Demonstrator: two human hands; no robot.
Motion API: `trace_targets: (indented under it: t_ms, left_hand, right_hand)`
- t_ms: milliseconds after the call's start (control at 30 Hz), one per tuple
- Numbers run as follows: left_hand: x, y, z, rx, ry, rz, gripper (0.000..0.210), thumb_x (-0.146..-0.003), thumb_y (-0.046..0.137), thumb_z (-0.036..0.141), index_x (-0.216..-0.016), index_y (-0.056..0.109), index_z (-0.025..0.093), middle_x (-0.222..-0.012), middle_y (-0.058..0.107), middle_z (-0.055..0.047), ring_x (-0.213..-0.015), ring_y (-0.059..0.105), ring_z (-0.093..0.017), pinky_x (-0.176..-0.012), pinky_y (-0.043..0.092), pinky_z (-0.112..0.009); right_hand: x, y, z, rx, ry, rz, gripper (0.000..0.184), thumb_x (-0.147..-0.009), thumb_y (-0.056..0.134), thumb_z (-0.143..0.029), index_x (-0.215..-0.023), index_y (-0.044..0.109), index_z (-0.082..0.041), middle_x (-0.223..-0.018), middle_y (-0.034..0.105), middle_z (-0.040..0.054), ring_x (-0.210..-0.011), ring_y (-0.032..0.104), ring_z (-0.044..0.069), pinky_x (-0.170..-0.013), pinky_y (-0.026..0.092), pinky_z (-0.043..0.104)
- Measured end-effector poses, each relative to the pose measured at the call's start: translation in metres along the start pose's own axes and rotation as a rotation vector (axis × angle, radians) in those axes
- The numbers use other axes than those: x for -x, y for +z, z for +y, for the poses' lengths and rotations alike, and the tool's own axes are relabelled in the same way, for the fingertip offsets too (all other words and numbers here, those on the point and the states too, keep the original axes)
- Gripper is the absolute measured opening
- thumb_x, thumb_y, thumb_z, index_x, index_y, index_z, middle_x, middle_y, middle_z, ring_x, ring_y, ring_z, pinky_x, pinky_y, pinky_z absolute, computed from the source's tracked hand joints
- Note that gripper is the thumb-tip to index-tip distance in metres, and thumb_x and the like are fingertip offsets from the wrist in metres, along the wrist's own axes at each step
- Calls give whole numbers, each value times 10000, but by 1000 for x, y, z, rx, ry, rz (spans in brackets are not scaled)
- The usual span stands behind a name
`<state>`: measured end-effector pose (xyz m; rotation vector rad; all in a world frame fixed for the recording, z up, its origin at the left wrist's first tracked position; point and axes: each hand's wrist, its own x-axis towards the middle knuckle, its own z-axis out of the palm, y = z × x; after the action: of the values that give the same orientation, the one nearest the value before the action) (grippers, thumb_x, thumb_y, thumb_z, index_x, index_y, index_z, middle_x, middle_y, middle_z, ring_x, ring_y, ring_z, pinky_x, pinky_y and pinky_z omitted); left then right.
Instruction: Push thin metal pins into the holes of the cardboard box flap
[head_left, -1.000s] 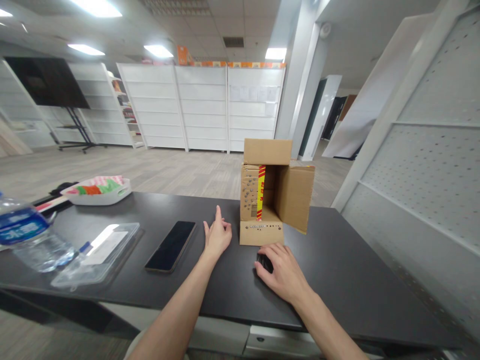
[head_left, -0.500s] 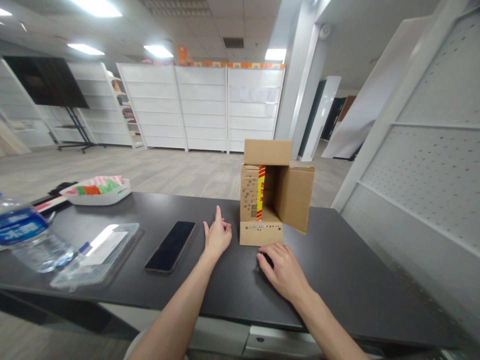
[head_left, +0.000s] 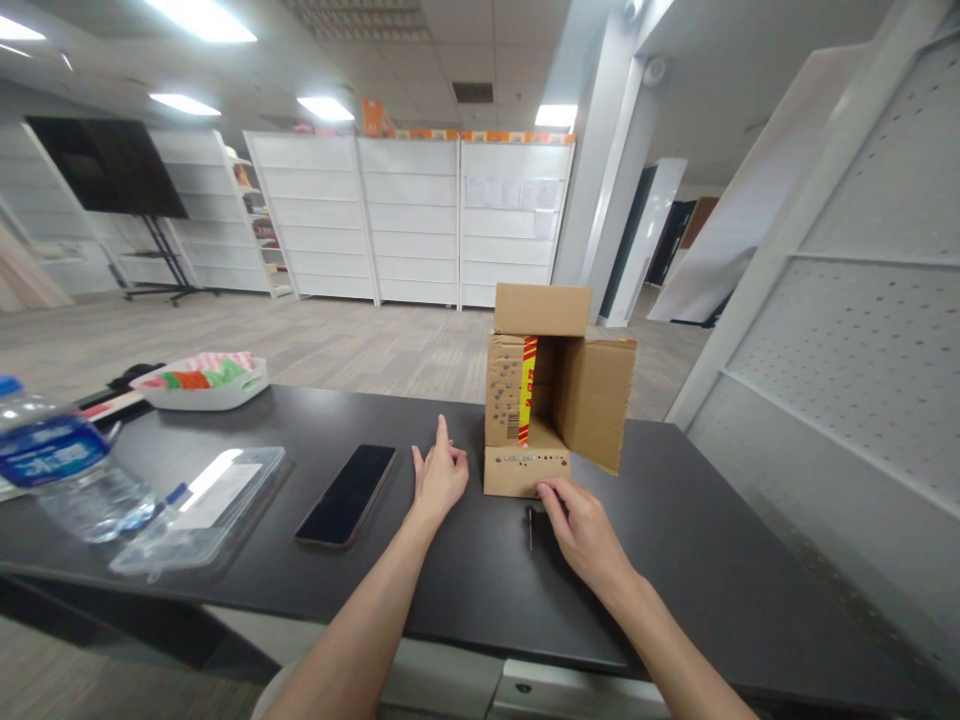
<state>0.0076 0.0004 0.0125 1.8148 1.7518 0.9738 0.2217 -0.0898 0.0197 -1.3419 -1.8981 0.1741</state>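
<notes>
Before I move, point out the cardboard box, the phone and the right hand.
Cardboard box [head_left: 562, 395], head view: on its inside, seen through the opening.
Phone [head_left: 347, 497], head view: on the middle of its dark screen.
Right hand [head_left: 589, 530], head view: on the back of the hand.

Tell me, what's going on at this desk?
A person's right hand is at the front flap of an open cardboard box, thumb and fingertips close together; whether they pinch anything is unclear. A thin item, too small to identify, shows just left of that hand. The left hand, index finger extended, is between the phone and the box, with nothing visible in it.
</notes>
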Motion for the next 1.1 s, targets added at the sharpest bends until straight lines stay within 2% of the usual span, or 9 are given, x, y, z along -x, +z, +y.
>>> trace_targets:
  t_ms: [167, 267, 433, 633, 800, 1100]
  left_hand:
    - [0, 0, 0, -7, -1, 0, 807, -877, 458, 169, -1563, 36, 135, -934, 756, -33, -1280, 564, -198, -1215, 29, -594]
    - [0, 0, 0, -6, -1, 2, 811, -876, 458, 168, -1566, 32, 152, -935, 755, -29, -1279, 565, -198, -1215, 26, -591]
    - [0, 0, 0, 2, -3, -1, 809, -877, 455, 176, -1567, 34, 151, -929, 748, -30, -1280, 564, -203, -1213, 26, -599]
    - [1, 0, 1, -2, -6, -1, 797, -875, 457, 166, -1565, 57, 155, -946, 751, -32, -1285, 560, -202, -1213, 19, -596]
    - [1, -2, 3, -4, -8, -16, 792, -876, 460, 167, -1565, 69, 164, -953, 752, -28, -1285, 559, -199, -1215, 20, -593]
    - [0, -2, 3, -8, -9, -7, 795, -870, 474, 170, -1566, 89, 164, -932, 750, -29, -1291, 558, -206, -1215, 24, -599]
  right_hand:
    - [-16, -7, 3, -94, 31, 48, 324, -1017, 391, -393, -976, 659, -215, -966, 724, 78, -899, 667, 234, -819, 487, 347]
    - [-25, -8, 5, -127, 58, 96, 345, -1008, 395, -421, -975, 667, -211, -926, 724, 75, -860, 669, 228, -804, 502, 338]
    - [-36, 1, 9, -167, 144, 213, 379, -992, 414, -457, -930, 680, -195, -864, 721, 69, -802, 669, 218, -752, 502, 317]
    - [-34, 11, 15, -221, 186, 292, 404, -988, 414, -487, -973, 682, -185, -936, 730, 88, -819, 672, 218, -789, 513, 338]
    - [-34, 12, 16, -239, 183, 314, 403, -988, 420, -486, -986, 686, -182, -943, 733, 88, -819, 674, 214, -800, 522, 344]
    - [-34, 15, 16, -225, 139, 283, 363, -994, 428, -444, -997, 687, -190, -967, 730, 89, -864, 673, 224, -824, 513, 354]
